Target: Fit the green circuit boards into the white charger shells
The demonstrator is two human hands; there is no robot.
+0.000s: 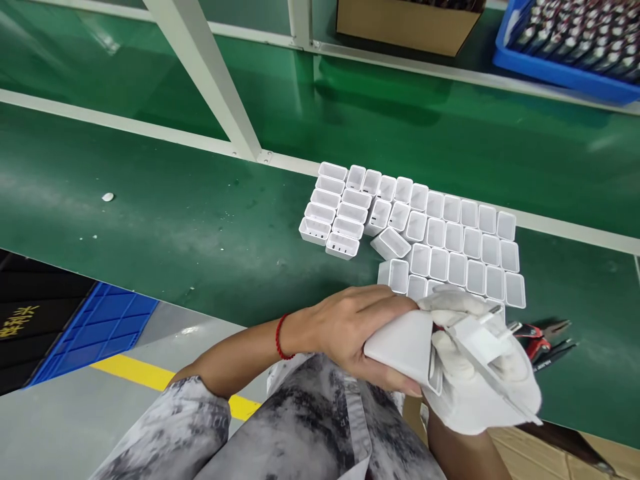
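My left hand (pixel 357 330) is bare, with a red string at the wrist, and its fingers wrap round a white plastic charger shell (pixel 403 347). My right hand (pixel 475 373) wears a white glove and grips a white plug part (pixel 483 337) with two metal pins, held against the open end of that shell. Both hands are at the near edge of the green bench (pixel 200 227). Just beyond them stand many empty white charger shells (pixel 450 243) in rows, open side up; one shell (pixel 390 243) lies tipped over.
Red-handled pliers (pixel 543 340) lie on the bench right of my hands. A cardboard box (pixel 405 23) and a blue bin of parts (pixel 575 43) sit at the back. A white frame post (pixel 210 80) slants across. A blue crate (pixel 95 327) is on the floor below left.
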